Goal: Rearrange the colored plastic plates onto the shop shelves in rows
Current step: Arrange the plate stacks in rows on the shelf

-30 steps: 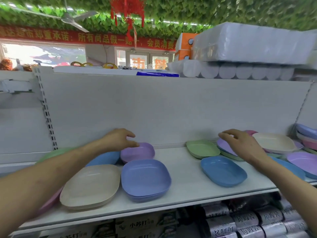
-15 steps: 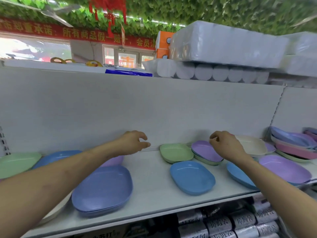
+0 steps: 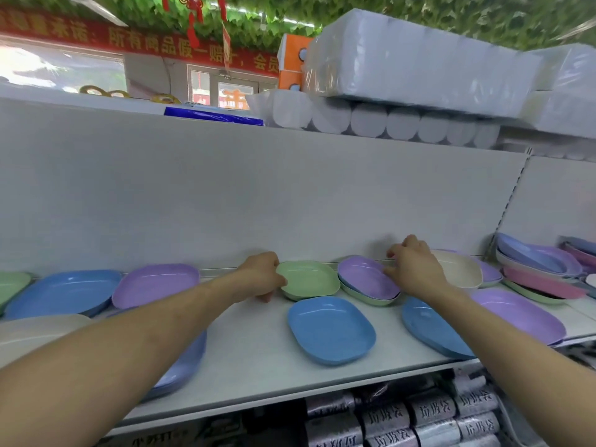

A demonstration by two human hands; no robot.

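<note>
Left grip [image 3: 262,279] on pale-green oblong plate [image 3: 311,280]

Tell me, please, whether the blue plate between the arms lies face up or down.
Face up: the blue plate shows its hollow and raised rim.

White shelf [image 3: 251,350] unit had a plain white back panel [image 3: 290,195], perforated upright strip [image 3: 512,201] at right. On top sat wrapped packs of white paper rolls [image 3: 419,66], orange boxes [image 3: 290,56] and a blue packet [image 3: 213,116]. Ceiling was covered in green fake leaves [image 3: 387,8], with a red ornament [image 3: 193,24] hanging. Red banner [image 3: 145,43] with yellow characters ran above a glass door [image 3: 225,88]. Window [image 3: 64,72] at left was bright with daylight. Dark wrapped rolls [image 3: 419,414] filled the level below.
</note>
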